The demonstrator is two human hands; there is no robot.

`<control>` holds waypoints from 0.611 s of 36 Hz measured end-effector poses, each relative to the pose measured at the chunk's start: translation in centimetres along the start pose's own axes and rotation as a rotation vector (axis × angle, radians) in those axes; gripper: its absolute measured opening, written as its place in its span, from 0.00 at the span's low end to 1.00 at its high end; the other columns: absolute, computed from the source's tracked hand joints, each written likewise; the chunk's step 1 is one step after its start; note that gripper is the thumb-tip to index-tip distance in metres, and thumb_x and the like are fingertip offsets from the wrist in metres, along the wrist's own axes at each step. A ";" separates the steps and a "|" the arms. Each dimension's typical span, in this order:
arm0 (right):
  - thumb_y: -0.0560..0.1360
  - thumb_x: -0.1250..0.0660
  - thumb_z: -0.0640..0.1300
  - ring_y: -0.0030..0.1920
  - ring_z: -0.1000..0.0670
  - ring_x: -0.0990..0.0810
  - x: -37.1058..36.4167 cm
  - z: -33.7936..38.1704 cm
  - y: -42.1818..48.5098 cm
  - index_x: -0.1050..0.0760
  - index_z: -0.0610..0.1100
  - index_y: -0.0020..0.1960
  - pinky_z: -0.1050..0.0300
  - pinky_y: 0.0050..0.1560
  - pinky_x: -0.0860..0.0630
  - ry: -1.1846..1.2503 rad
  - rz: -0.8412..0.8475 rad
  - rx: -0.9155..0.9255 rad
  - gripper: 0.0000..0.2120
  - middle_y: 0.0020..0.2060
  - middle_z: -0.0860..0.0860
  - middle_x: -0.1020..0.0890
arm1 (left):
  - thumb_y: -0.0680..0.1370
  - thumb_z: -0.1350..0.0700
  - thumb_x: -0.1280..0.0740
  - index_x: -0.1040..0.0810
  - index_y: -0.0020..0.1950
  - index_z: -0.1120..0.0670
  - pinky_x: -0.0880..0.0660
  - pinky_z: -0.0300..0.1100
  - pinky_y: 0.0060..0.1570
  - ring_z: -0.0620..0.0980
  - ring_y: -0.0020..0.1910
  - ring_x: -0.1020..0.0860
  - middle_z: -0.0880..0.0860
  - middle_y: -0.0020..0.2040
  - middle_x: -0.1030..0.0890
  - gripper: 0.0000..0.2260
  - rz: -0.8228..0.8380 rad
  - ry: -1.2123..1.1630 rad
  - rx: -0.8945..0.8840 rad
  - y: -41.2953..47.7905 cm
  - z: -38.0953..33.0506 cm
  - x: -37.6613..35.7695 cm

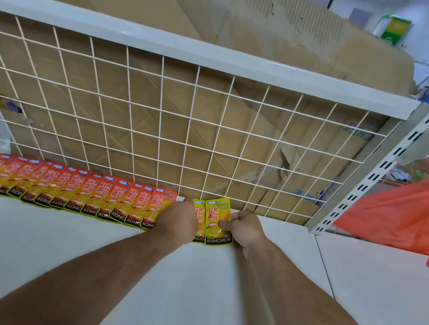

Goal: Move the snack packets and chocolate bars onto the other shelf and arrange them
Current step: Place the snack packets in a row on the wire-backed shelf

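A row of several overlapping red snack packets [74,190] lies on the white shelf [43,245] along the wire grid back. At the row's right end lie two yellow packets [217,220], one overlapping the other. My left hand [176,223] rests with curled fingers on the last red packet and the left yellow one; its fingertips are hidden. My right hand [244,230] pinches the right edge of the right yellow packet between thumb and fingers.
A white wire grid panel [159,120] backs the shelf, with flattened cardboard [209,148] behind it. A slotted metal upright [369,177] stands at the right. An orange-red plastic bag [402,209] hangs at the right edge.
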State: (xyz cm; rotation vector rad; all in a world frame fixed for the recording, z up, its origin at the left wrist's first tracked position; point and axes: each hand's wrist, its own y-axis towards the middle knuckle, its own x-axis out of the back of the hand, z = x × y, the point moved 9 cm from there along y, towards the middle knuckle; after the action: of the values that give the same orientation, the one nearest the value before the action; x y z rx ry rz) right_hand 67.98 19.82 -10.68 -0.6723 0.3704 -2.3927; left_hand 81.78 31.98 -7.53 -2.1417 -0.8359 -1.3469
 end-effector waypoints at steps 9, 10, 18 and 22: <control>0.71 0.28 0.44 0.33 0.48 0.23 0.8 0.7 -0.1 0.27 0.45 0.33 0.61 0.29 0.30 -0.340 -0.113 0.006 0.11 0.32 0.49 0.21 | 0.78 0.55 0.34 0.29 0.52 0.56 0.27 0.46 0.42 0.59 0.51 0.20 0.58 0.51 0.19 0.06 -0.012 -0.009 -0.008 0.1 -0.3 -0.4; 0.71 0.29 0.45 0.34 0.48 0.23 0.8 0.9 -0.2 0.26 0.45 0.34 0.60 0.29 0.32 -0.391 -0.121 0.013 0.10 0.32 0.49 0.21 | 0.78 0.55 0.35 0.28 0.53 0.56 0.26 0.46 0.43 0.59 0.52 0.20 0.58 0.51 0.19 0.07 -0.012 -0.002 -0.005 0.2 -0.3 -0.5; 0.71 0.32 0.49 0.51 0.45 0.18 1.0 1.0 -0.4 0.26 0.47 0.46 0.58 0.43 0.26 -0.573 -0.155 0.007 0.08 0.47 0.49 0.19 | 0.78 0.53 0.36 0.26 0.57 0.57 0.26 0.46 0.46 0.58 0.55 0.21 0.57 0.54 0.20 0.11 -0.046 0.023 -0.020 0.1 -0.6 -0.2; 0.73 0.34 0.50 0.56 0.44 0.19 0.8 1.0 -0.4 0.25 0.46 0.53 0.57 0.45 0.27 -0.627 -0.161 0.049 0.12 0.55 0.48 0.18 | 0.79 0.51 0.36 0.27 0.62 0.55 0.26 0.47 0.52 0.57 0.59 0.23 0.55 0.60 0.24 0.14 -0.158 0.075 -0.106 -0.2 -1.5 1.2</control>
State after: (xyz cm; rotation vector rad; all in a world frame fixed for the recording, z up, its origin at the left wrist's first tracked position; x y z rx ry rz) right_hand 67.79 19.54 -9.37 -1.4111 -0.0114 -2.1756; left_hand 81.11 31.37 -5.76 -2.1273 -0.9390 -1.5729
